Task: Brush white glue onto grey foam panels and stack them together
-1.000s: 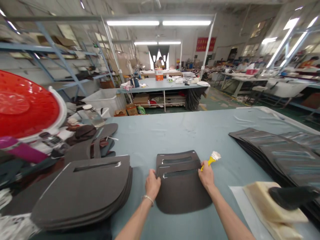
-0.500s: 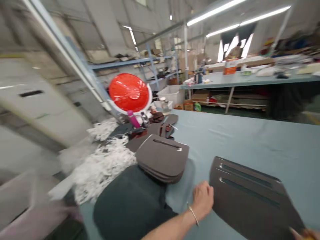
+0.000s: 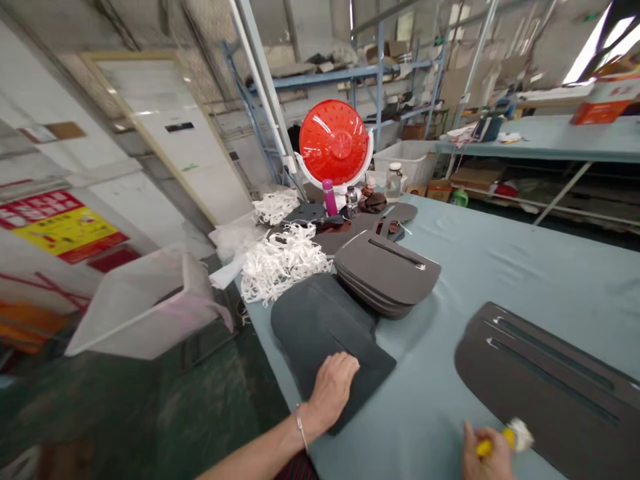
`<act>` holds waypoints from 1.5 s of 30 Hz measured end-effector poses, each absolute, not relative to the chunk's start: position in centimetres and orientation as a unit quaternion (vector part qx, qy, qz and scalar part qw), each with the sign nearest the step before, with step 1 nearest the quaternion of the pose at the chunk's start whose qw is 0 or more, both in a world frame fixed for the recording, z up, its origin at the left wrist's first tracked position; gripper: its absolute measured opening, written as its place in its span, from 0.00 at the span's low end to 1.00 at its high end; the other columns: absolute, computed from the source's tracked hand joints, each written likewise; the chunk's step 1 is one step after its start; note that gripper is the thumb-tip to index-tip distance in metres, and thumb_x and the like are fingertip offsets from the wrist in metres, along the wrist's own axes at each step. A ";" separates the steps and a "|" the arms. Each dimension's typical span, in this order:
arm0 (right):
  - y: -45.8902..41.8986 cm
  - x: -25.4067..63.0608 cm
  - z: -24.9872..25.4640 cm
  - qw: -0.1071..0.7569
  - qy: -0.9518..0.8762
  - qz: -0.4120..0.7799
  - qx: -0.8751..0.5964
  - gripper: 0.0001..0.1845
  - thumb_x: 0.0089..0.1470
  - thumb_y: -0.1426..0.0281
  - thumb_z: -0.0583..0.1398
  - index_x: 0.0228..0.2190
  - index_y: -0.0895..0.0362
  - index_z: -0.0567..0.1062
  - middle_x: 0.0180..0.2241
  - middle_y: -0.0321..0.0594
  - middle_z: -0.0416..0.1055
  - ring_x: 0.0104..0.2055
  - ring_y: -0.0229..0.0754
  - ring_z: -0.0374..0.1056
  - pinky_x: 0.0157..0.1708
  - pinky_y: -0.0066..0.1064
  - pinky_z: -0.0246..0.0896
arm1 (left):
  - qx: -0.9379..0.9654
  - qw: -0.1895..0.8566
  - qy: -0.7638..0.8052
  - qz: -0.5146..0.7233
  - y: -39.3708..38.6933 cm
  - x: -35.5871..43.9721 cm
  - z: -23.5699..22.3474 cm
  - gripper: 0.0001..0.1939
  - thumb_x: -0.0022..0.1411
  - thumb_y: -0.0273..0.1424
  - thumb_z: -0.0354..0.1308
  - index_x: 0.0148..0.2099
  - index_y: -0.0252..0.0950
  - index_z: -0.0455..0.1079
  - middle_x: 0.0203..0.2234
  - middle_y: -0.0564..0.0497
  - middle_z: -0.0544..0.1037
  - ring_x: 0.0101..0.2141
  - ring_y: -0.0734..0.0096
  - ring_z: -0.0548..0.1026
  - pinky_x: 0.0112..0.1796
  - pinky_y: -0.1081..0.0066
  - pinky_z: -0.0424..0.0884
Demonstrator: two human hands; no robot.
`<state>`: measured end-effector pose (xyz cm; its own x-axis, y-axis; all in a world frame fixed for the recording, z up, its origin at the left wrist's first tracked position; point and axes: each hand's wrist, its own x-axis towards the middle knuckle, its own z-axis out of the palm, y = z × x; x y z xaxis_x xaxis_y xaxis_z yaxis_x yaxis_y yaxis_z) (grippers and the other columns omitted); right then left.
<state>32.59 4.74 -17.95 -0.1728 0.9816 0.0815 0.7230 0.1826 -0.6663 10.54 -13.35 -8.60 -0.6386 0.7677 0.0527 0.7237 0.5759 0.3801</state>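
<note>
My left hand (image 3: 334, 387) lies palm down, fingers slightly curled, on a dark grey fabric piece (image 3: 320, 333) at the table's near left edge. Low in the view, my right hand (image 3: 484, 459) is closed round a small yellow-handled brush (image 3: 505, 439) with a white tip. The brush is just in front of a dark brown panel with two long slots (image 3: 550, 393) lying flat on the blue-grey table (image 3: 500, 267). A stack of similar brown panels (image 3: 387, 272) sits beyond the grey piece.
A heap of white paper strips (image 3: 283, 263) lies at the table's left end, near a red fan (image 3: 334, 142), a pink bottle (image 3: 329, 197) and small jars. A translucent bin (image 3: 145, 300) stands on the floor at left. Shelving and another table stand behind.
The view has swung left. My left hand left the slotted panel and moved onto the dark grey fabric piece. My right hand still holds the brush, now low by the panel's near edge.
</note>
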 end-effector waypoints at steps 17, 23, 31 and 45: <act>-1.8 18.7 -18.9 0.251 -0.791 0.421 -0.366 0.19 0.45 0.58 0.59 0.37 0.53 0.62 0.34 0.40 0.65 0.35 0.45 0.63 0.35 0.34 0.58 | 0.334 -0.038 0.893 0.298 -18.0 5.6 -8.5 0.18 0.61 0.38 0.51 0.52 0.39 0.63 0.48 0.45 0.69 0.50 0.63 0.66 0.50 0.63 0.62; -2.6 20.2 -18.5 0.278 -0.756 0.454 -0.381 0.13 0.45 0.65 0.56 0.35 0.52 0.60 0.29 0.33 0.63 0.27 0.39 0.60 0.30 0.30 0.56 | 0.211 -0.052 0.969 0.121 -19.6 1.9 -8.9 0.14 0.56 0.43 0.53 0.38 0.38 0.67 0.39 0.45 0.71 0.43 0.55 0.68 0.42 0.59 0.64; 0.5 30.9 -18.0 0.330 -0.704 0.402 -0.483 0.16 0.42 0.67 0.59 0.34 0.52 0.61 0.29 0.32 0.63 0.28 0.39 0.60 0.31 0.29 0.57 | 0.394 0.123 0.866 0.284 -14.1 5.0 -11.0 0.14 0.53 0.39 0.53 0.42 0.43 0.60 0.29 0.55 0.71 0.31 0.66 0.72 0.34 0.69 0.67; 14.4 46.6 -15.8 0.339 -0.647 0.243 -0.639 0.16 0.42 0.62 0.56 0.34 0.53 0.60 0.27 0.33 0.62 0.26 0.40 0.60 0.30 0.30 0.54 | 0.486 0.287 0.708 0.423 7.0 16.4 -16.2 0.12 0.52 0.29 0.53 0.41 0.36 0.66 0.37 0.48 0.76 0.41 0.66 0.73 0.45 0.65 0.67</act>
<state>46.57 14.39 -15.84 0.0455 0.9906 0.1288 0.6615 0.0667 -0.7470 16.37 6.95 -16.20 -0.3621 0.9321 0.0053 0.4461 0.1683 0.8790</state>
